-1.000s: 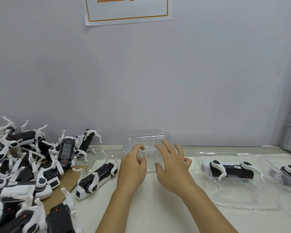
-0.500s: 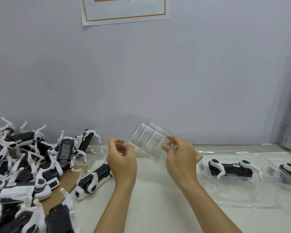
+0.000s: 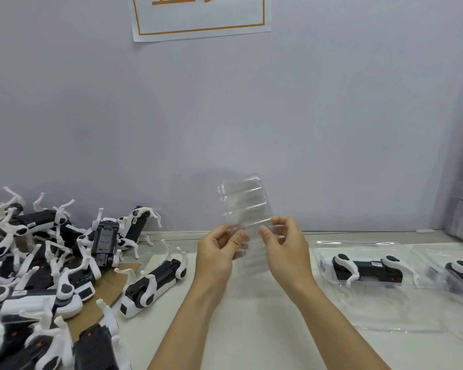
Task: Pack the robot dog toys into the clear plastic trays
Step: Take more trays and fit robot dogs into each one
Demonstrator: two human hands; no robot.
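Head view: fingers (image 3: pixel 238 237) around upright tray (image 3: pixel 245 206).

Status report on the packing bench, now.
Left hand and right hand pinch an empty clear tray, upright above the table. Nearest loose robot dog lies left. Nothing in the way.

Two bare forearms enter the frame from the lower edge. No sleeve covers either forearm as far as the frame edge. The left hand (image 3: pixel 219 253) and right hand (image 3: pixel 284 249) are ungloved. No ring, watch, bracelet or strap shows on the fingers or wrists. Fingernails are short and unpainted where visible.
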